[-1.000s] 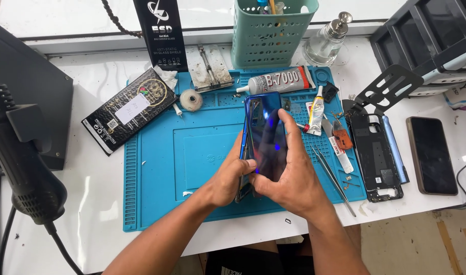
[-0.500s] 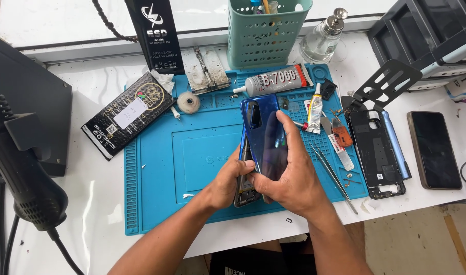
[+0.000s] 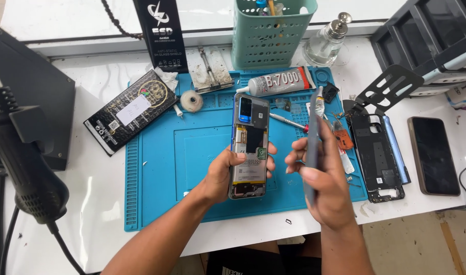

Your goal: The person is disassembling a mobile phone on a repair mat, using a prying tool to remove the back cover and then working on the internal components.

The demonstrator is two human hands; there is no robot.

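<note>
An opened smartphone body with its battery and circuit boards exposed (image 3: 249, 145) is held upright-facing above the blue silicone repair mat (image 3: 156, 178), its long axis running away from the person, camera end farthest. It is gripped by the left hand (image 3: 228, 173), fingers wrapped round its lower half. Just to its right — apart, not touching — a thin grey-blue back cover (image 3: 312, 145) is seen edge-on, pinched in the right hand (image 3: 322, 183), its long axis roughly parallel to the phone's. The left hand is thus on the phone itself, the right nearer the mat's cluttered right edge. There a metal-tipped screwdriver (image 3: 289, 122), small glue tubes and a second, empty black phone frame (image 3: 376, 158) are laid; a dark-screened phone (image 3: 434, 155) lies beyond on the white table (image 3: 90, 203). Open room is left on the mat's left half — a black heat gun (image 3: 24, 168) hangs well clear.
</note>
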